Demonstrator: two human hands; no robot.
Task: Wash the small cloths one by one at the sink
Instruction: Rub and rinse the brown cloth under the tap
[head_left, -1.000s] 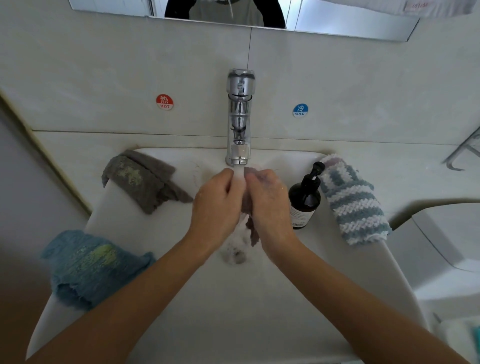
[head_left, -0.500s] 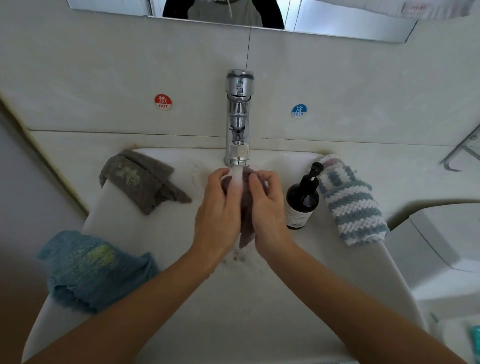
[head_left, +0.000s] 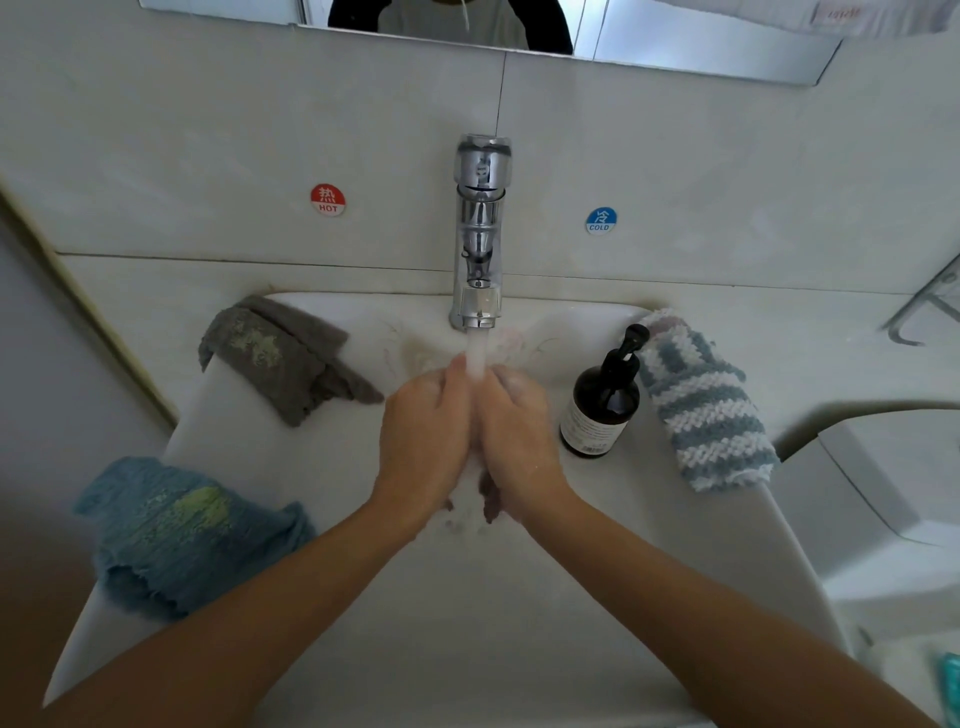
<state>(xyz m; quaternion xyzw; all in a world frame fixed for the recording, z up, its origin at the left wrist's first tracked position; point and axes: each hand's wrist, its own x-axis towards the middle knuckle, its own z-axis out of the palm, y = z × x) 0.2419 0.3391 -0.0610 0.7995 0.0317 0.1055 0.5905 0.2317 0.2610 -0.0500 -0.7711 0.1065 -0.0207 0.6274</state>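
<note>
Here I see my left hand (head_left: 423, 441) and right hand (head_left: 519, 441) pressed together at frame centre, both clutching the purplish cloth (head_left: 491, 501), which hangs lengthwise under the tap's stream (head_left: 476, 356).

Bathroom washstand in a home or lodging. A white ceramic sink (head_left: 597, 597) stood against a pale tiled wall (head_left: 208, 130), with a chrome tap (head_left: 480, 234) running water. 2 round stickers, a red HOT sticker (head_left: 328, 199) and a blue COLD sticker (head_left: 601, 221), flanked the tap. A mirror (head_left: 701, 47) hung above, and a dark pump bottle (head_left: 602, 402) sat on the rim.
</note>
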